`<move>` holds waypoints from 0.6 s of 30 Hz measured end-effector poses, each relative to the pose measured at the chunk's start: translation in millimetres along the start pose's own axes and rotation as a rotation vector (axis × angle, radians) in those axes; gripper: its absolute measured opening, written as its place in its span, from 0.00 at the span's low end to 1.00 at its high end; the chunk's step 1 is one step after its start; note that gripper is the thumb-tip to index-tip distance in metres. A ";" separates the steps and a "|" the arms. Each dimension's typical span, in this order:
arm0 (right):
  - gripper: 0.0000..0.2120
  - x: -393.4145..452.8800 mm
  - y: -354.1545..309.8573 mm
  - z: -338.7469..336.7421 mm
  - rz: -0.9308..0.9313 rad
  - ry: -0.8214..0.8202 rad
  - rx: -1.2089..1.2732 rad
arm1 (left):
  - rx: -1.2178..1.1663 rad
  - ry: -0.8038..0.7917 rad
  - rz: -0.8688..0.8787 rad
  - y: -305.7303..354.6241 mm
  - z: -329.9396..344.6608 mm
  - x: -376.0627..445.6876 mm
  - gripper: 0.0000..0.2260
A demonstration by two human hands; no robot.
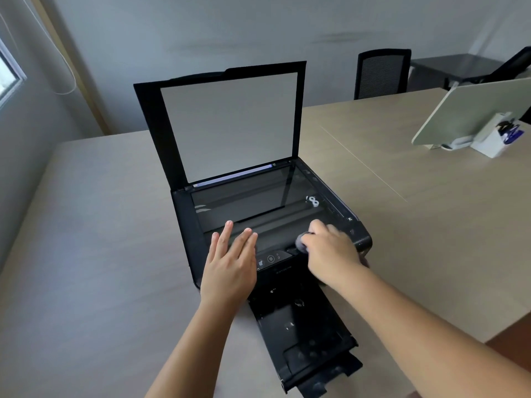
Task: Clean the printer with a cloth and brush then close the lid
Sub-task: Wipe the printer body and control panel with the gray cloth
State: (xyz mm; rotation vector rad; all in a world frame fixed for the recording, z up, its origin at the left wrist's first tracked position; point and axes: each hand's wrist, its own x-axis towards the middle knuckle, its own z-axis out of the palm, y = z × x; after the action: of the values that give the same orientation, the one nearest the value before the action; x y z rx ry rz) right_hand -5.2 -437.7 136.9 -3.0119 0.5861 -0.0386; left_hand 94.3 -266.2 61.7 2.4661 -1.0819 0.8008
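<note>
Output tray (304, 334): extended toward the viewer, nearest of all, below both wrists. Nothing legible lies in it; a few pale specks show on its dark surface, which may be dust.

Left hand (230, 262): flat, palm down on the front edge of the printer (184, 225), its fingers (227, 232) straight and slightly spread, tips reaching onto the near strip of the scanner glass (244, 196). It holds nothing; judged to be steadying the machine.

Right hand (330, 251): its fingers are curled round a small dark grey wad at the front right corner of the printer, just right of the control panel (271, 258). The wad is judged to be the cloth (301, 242); most of it is hidden inside the grip, so this is not certain.

Beyond the fingertips: the scanner glass lies bare and exposed. The lid (224, 122) stands upright at the back edge, fully open.

Progress, as a judgement: wiping is in hand at the front right corner. No brush is visible anywhere in view, so whether brushing is done or pending cannot be told. Closing the lid is plainly outstanding.

Farther off, on the table (100, 225), well right of the right hand: a tilted pale panel (471, 110) and a white holder (497, 136) with small dark and blue items in it, too small to identify.
</note>
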 end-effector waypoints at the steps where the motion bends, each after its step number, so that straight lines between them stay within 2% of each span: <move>1: 0.11 -2.3 -9.5 4.5 -0.043 0.004 0.024 | 0.005 -0.008 -0.005 0.4 -0.1 0.8 0.15; 3: 0.09 -5.9 -13.3 12.4 -0.059 0.009 0.049 | 0.003 -0.025 -0.022 1.8 -0.7 1.5 0.15; 8: 0.08 -0.9 25.2 8.8 0.099 -0.004 0.019 | -0.007 -0.057 -0.039 1.8 -3.1 0.3 0.17; 12: 0.07 -0.7 2.4 12.1 0.041 -0.027 0.171 | 0.007 -0.067 -0.032 2.1 -3.8 0.0 0.17; 15: 0.11 -3.8 -3.6 14.4 0.010 -0.082 0.247 | 0.001 -0.064 -0.040 3.0 -4.4 0.4 0.17; 18: 0.11 -2.8 15.4 -2.2 0.060 -0.167 0.171 | -0.007 -0.065 -0.037 3.5 -5.7 0.6 0.16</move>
State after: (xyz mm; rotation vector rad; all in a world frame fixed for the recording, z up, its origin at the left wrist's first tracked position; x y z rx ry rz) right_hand -13.6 -451.1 137.9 -2.7963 0.6209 0.1572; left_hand 90.0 -265.9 66.8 2.5142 -1.0561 0.7097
